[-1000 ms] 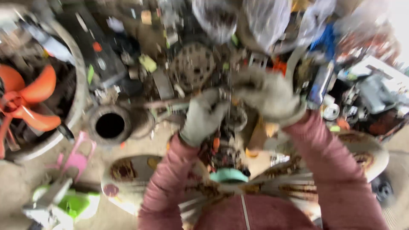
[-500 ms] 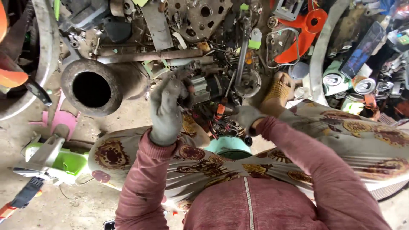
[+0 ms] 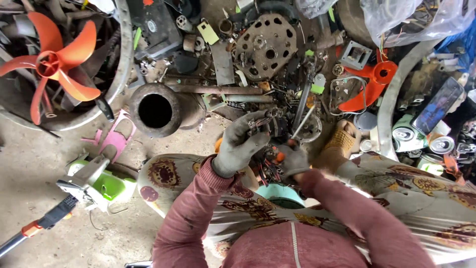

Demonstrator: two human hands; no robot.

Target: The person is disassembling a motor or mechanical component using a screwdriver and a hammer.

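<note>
Scrap motor part (image 3: 271, 125), a small dark metal assembly with wires, sits in the middle of the scene, just above the person's lap and near the junk pile. Far left lies an orange fan blade (image 3: 49, 64); a rusty pipe (image 3: 157, 110) stands left of the hands, a perforated metal disc (image 3: 266, 45) beyond them. The left hand (image 3: 243, 144), gloved grey, has fingers curled tight around the part. The right hand (image 3: 293, 158) grips an orange-handled screwdriver (image 3: 298, 130), its shaft lying against the part. Judging by that angle, the tip could slip off and jab the left glove.
</note>
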